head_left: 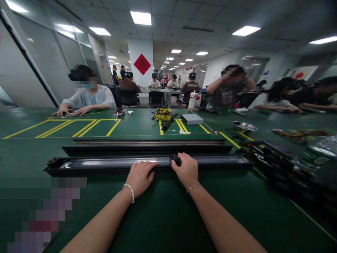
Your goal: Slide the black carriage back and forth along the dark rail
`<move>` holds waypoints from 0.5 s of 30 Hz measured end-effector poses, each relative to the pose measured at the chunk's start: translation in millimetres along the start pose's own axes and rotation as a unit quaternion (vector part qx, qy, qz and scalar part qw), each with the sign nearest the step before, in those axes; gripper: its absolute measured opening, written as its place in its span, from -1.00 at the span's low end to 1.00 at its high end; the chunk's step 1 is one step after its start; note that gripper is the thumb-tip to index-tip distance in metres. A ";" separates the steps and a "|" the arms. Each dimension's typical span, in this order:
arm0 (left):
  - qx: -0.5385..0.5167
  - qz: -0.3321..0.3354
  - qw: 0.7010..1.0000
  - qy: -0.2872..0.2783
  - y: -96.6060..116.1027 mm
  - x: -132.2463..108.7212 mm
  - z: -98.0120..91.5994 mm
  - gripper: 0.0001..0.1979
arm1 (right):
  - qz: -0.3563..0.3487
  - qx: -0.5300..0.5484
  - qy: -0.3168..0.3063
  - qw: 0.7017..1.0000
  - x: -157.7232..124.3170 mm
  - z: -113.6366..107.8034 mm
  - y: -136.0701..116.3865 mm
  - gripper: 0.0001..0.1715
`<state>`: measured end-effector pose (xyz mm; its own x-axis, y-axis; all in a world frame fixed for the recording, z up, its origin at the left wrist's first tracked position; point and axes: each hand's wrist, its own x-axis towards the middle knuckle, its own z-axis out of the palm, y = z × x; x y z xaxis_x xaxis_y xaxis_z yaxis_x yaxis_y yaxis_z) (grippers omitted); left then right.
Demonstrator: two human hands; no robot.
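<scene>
A long black trough-shaped rail [100, 172] lies crosswise on the green table, with a shiny dark tube [105, 162] running along inside it. My left hand [140, 175] rests on the rail's near edge and the tube, its fingers stretched to the right. In my right hand [186, 169], thumb and fingers close around a small black part [177, 160] that sits at the tube, right of the middle. What kind of part it is cannot be made out. Just behind lies a second long black rail [147, 150], touched by neither hand.
On the right are a clear plastic bottle [316, 154], a heap of dark parts [284, 168] and a metal bowl [244, 126]. Farther back stand a grey box [192, 118], a yellow bundle with black cable [163, 114] and a white bottle [193, 101]. Other people sit around the table.
</scene>
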<state>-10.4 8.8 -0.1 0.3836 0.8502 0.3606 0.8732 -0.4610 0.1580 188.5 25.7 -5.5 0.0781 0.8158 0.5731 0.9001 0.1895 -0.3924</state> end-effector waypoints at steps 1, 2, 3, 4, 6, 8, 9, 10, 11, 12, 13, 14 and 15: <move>-0.001 0.000 1.000 0.000 -0.2 -0.1 0.3 -0.68 | 0.000 0.001 -0.001 1.000 0.1 -0.2 0.0 -0.68; -0.003 0.001 1.000 0.000 -0.3 -0.2 0.4 -0.68 | 0.001 0.002 -0.001 1.000 0.2 -0.4 0.0 -0.68; -0.004 0.001 1.000 0.000 -0.3 -0.3 0.4 -0.68 | 0.001 0.005 0.000 1.000 0.4 -0.8 -0.1 -0.68; -0.005 0.001 1.000 -0.001 -0.2 -0.3 0.4 -0.68 | 0.002 0.007 -0.001 1.000 0.5 -1.2 -0.2 -0.68; -0.006 0.000 1.000 -0.003 0.1 -0.2 0.0 -0.68 | 0.005 0.008 -0.002 1.000 0.8 -2.3 -0.6 -0.68; -0.006 0.000 1.000 -0.004 0.2 -0.1 -0.2 -0.68 | 0.008 0.007 -0.008 1.000 1.0 -3.4 -1.2 -0.68; -0.006 0.000 1.000 -0.005 0.2 0.0 -0.2 -0.67 | 0.009 0.007 -0.010 1.000 1.1 -3.9 -1.5 -0.68; -0.006 0.000 1.000 -0.004 0.2 0.1 -0.2 -0.67 | 0.009 0.006 -0.012 1.000 1.2 -4.2 -1.6 -0.67; -0.005 -0.001 1.000 -0.004 0.1 0.1 -0.1 -0.67 | 0.009 0.006 -0.013 1.000 1.2 -4.4 -1.7 -0.67; -0.005 -0.001 1.000 -0.004 -0.1 0.2 0.1 -0.67 | 0.009 0.005 -0.013 1.000 1.2 -4.4 -1.7 -0.67; -0.004 -0.002 1.000 -0.005 -0.1 0.2 0.3 -0.67 | 0.009 0.005 -0.011 1.000 1.1 -4.2 -1.6 -0.67; -0.003 -0.001 1.000 -0.005 -0.2 0.1 0.4 -0.67 | 0.009 0.005 -0.010 1.000 1.1 -3.9 -1.4 -0.67; -0.003 0.001 1.000 -0.005 -0.2 0.1 0.4 -0.67 | 0.009 0.005 -0.009 1.000 1.1 -3.5 -1.1 -0.68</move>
<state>-10.4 9.1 -0.5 0.3879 0.8518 0.3520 0.8708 -0.4638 0.1628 189.1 24.5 -1.9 0.0866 0.8285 0.5533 0.8939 0.1805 -0.4103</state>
